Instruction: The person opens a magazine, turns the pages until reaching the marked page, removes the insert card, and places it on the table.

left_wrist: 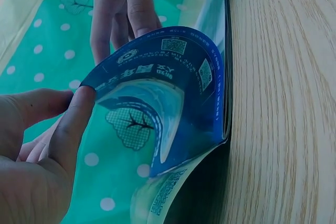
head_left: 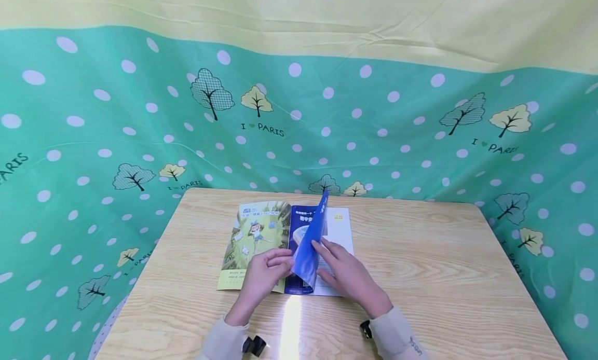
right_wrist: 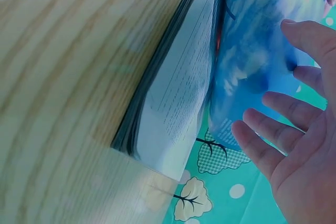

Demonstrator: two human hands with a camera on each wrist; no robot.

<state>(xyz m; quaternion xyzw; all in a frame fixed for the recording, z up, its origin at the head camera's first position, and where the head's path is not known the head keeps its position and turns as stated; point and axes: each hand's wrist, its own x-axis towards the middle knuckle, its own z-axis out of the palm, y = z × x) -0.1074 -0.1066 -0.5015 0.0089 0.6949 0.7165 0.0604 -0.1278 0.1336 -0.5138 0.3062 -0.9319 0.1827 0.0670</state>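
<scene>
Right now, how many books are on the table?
2: a green book lies flat on the left, and a blue book sits beside it, its cover being lifted.

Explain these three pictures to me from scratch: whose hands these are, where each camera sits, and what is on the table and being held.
There is no machine here: a person works with two bare hands and wears three cameras. The wide picture comes from a camera on the head, looking down at a wooden table. The other two come from cameras on the wrists, so they show the same things from very close and at odd angles.

On the table lie two booklets side by side: a green-and-yellow illustrated booklet and a blue booklet. The left hand pinches the blue cover, which stands lifted and curled. The right hand has straight fingers by the white page under that cover. Behind the table hangs a green cloth with dots and trees.
</scene>
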